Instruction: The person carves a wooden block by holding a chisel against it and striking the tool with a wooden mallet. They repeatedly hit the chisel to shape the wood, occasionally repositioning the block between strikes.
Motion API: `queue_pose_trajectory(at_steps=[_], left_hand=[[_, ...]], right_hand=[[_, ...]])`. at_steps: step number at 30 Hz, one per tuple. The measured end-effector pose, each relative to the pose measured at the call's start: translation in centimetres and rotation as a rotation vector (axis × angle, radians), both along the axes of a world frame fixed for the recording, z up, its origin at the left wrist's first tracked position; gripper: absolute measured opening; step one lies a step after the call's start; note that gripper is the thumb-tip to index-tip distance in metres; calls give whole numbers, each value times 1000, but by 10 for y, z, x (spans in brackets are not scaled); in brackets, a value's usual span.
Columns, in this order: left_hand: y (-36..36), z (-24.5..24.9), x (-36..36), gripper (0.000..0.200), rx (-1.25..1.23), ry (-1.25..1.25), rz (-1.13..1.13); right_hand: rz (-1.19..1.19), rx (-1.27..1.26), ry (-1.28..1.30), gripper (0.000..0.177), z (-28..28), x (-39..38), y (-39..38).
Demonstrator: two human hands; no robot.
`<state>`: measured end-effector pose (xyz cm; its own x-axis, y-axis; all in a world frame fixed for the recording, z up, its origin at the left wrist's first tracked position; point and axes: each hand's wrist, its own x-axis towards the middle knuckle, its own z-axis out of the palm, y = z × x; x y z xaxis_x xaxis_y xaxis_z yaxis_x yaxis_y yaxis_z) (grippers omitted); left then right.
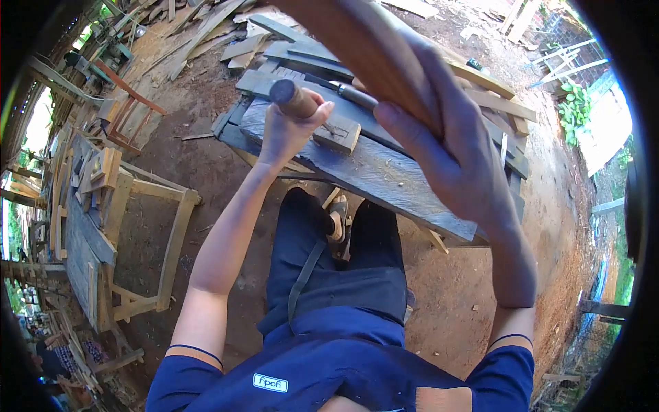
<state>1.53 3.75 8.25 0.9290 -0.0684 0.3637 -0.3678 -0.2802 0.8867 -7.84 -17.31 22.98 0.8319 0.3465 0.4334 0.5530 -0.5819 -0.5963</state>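
My left hand (292, 130) is wrapped round the wooden handle of a chisel (294, 99), its round butt facing up toward me. Below and to the right of that fist, a small wood block (338, 135) with a cut mark in its top lies on the workbench (405, 185). My right hand (453, 154) grips a long brown wooden piece (371, 58), raised close to the camera above the bench; its far end runs out of the top of the view. The chisel's tip is hard to make out beside the block.
Behind the block, a dark-handled tool (357, 95) lies among stacked planks (480, 79). A second wooden bench (82, 233) with offcuts stands at the left, near a reddish wooden frame (130, 113). Dirt floor (446, 309) surrounds my legs and the bench.
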Motion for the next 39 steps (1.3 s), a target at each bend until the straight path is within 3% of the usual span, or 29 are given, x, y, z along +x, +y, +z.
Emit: queue_pose_trajectory(at_steps=[2,3,4,6,7,10,11,13,16,20,24,27,37,39], left_hand=[[-5,12,-7,15,44,-76,-18],[3,-5,0,15,314,-334,36],[5,-1,0,15,318,-351,22],[4,-1,-9,15,-60,-48,-88],[9,-1,-14,16,-93,68,-26],[36,-20,-13,16,-395,169,-40],[42,-23,-15,16,-387,169,-39],[52,-31,-20,17,-677,214,48],[65,-23,-22,17,-693,193,49],[57,-12,-21,16,-536,212,-58],[37,-7,-20,14,-438,265,-97],[30,-7,-17,13,-316,199,-143],[16,-6,-11,15,-244,167,-89],[7,-1,-14,12,-102,65,-49]], right_hand=[[-2,-180,61,51,-8,1,5],[39,-304,176,53,-17,8,2],[23,-296,165,53,-25,8,-1],[59,-105,191,54,-40,12,-10],[76,81,249,54,-53,13,-13],[-79,184,468,54,-103,25,-32],[-77,192,468,54,-120,27,-38],[-213,200,666,55,-154,27,-49],[-314,153,728,57,-197,27,-62],[-351,-13,601,58,-229,30,-69],[-343,-70,706,58,-223,30,-68],[-349,-160,573,57,-224,27,-66],[-380,-217,573,58,-226,28,-63],[-384,-232,556,57,-225,27,-62]])
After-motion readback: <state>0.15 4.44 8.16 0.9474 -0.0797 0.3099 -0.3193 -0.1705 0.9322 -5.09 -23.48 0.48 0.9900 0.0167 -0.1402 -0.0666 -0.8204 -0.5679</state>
